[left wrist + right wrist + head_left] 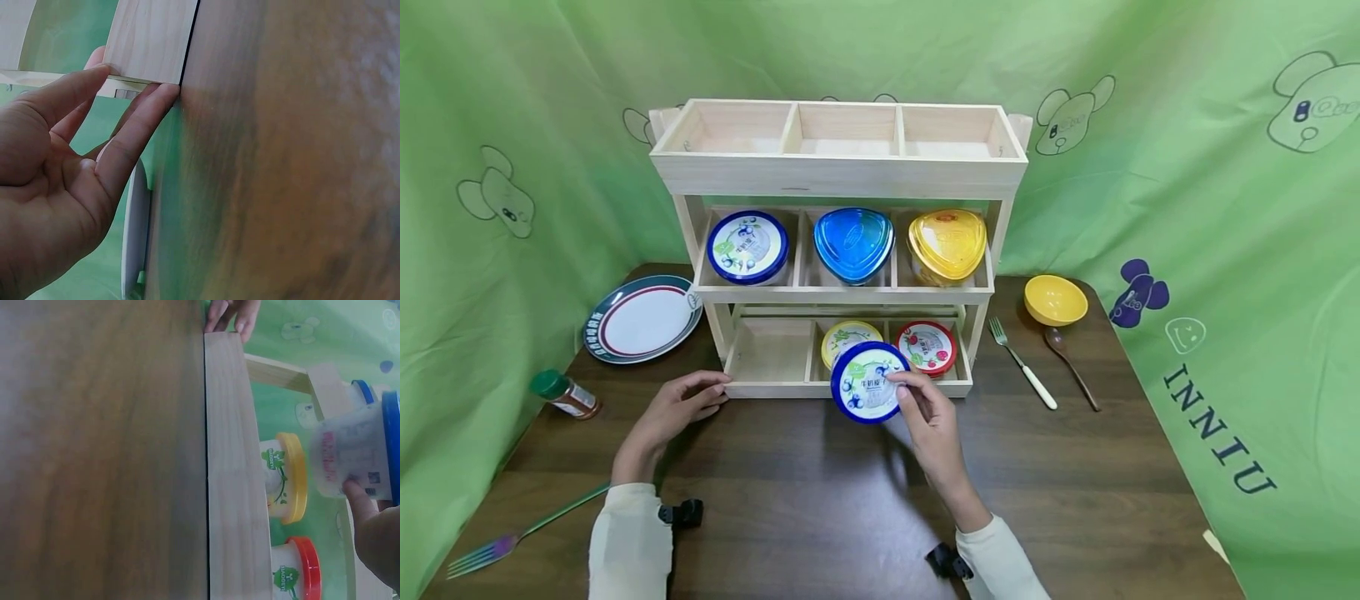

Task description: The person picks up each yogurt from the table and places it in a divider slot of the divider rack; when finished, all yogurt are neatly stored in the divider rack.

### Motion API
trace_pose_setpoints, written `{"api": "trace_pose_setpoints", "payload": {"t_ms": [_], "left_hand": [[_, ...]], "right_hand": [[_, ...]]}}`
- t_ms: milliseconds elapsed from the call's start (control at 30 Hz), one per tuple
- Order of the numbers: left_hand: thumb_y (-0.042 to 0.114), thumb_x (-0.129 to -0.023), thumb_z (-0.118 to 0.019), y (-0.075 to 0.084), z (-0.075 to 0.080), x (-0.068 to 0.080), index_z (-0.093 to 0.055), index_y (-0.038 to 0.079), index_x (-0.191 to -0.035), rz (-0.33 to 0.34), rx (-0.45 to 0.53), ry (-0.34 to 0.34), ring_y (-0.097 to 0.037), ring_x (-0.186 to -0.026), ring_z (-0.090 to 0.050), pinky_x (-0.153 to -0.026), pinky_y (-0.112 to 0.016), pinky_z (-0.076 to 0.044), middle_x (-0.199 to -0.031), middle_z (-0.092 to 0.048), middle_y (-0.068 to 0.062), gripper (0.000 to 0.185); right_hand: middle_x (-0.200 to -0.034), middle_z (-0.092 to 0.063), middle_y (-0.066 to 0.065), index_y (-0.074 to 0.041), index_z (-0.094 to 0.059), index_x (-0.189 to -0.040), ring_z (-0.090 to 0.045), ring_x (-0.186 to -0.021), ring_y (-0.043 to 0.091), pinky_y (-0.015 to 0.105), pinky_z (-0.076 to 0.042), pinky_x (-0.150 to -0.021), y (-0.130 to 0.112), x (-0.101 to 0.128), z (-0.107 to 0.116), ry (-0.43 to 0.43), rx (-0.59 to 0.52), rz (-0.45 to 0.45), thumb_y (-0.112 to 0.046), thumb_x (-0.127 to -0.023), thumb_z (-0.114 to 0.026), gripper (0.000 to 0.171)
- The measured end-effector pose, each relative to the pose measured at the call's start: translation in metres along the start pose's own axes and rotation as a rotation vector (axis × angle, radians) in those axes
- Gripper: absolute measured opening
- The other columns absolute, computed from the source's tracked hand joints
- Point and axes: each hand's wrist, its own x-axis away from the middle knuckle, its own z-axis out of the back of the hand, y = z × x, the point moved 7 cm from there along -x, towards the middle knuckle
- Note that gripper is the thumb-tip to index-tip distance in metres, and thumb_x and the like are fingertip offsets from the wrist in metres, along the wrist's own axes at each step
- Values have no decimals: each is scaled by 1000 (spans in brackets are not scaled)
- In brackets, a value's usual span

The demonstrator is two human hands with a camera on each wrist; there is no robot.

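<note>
My right hand (935, 429) grips a white plastic tub with a blue-rimmed lid (870, 383) by its right side, in front of the bottom tier of a wooden rack (838, 177). In the right wrist view a digit presses the wall of this tub (350, 456). Behind it sit a yellow-lidded tub (848, 337) and a red-lidded tub (927, 347), in the middle and right bottom compartments. My left hand (673, 412) touches the rack's bottom left corner. In the left wrist view its fairly straight fingers (134, 134) rest against the wooden end.
On the middle tier stand a blue-lidded tub (747, 247), a blue container (853, 245) and a yellow container (947, 245). Left are a plate (643, 319), a spice jar (567, 396) and a fork (512, 542). Right are a white-handled fork (1024, 365), a spoon (1071, 367) and a yellow bowl (1056, 301).
</note>
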Motion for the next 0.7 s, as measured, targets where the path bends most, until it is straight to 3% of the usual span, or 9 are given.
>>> {"api": "trace_pose_setpoints", "payload": {"t_ms": [133,433,600,700], "left_hand": [[16,-115,-57,0,0,0,-61,-3,-147,4,9,1,-22,-125,-67,-104,-35,-59,-156,-50,-28,37],[11,-115,-54,0,-1,0,-58,-7,-147,-13,29,-8,-13,-119,-68,-102,-37,-60,-155,-50,-31,37],[11,-115,-54,-1,-1,-1,-58,-7,-147,-24,39,-7,-10,-118,-68,-103,-39,-60,-156,-50,-31,36],[10,-115,-54,-2,-2,-1,-58,-7,-147,-31,42,-8,-8,-118,-68,-103,-38,-60,-156,-50,-31,36]], "right_hand": [[-133,-68,9,13,-67,-124,-62,-131,18,26,-53,-111,1,-7,-4,8,-33,9,6,-107,-60,20],[-143,-61,30,16,-65,-126,-52,-146,19,28,-44,-121,2,-25,-27,-82,-62,18,7,-108,-56,23],[-139,-62,29,14,-65,-128,-60,-129,20,22,-54,-104,3,-33,-42,-111,-74,19,4,-109,-57,24],[-146,-61,26,12,-66,-129,-57,-134,24,21,-55,-100,5,-35,-51,-127,-77,9,2,-109,-57,24]]}}
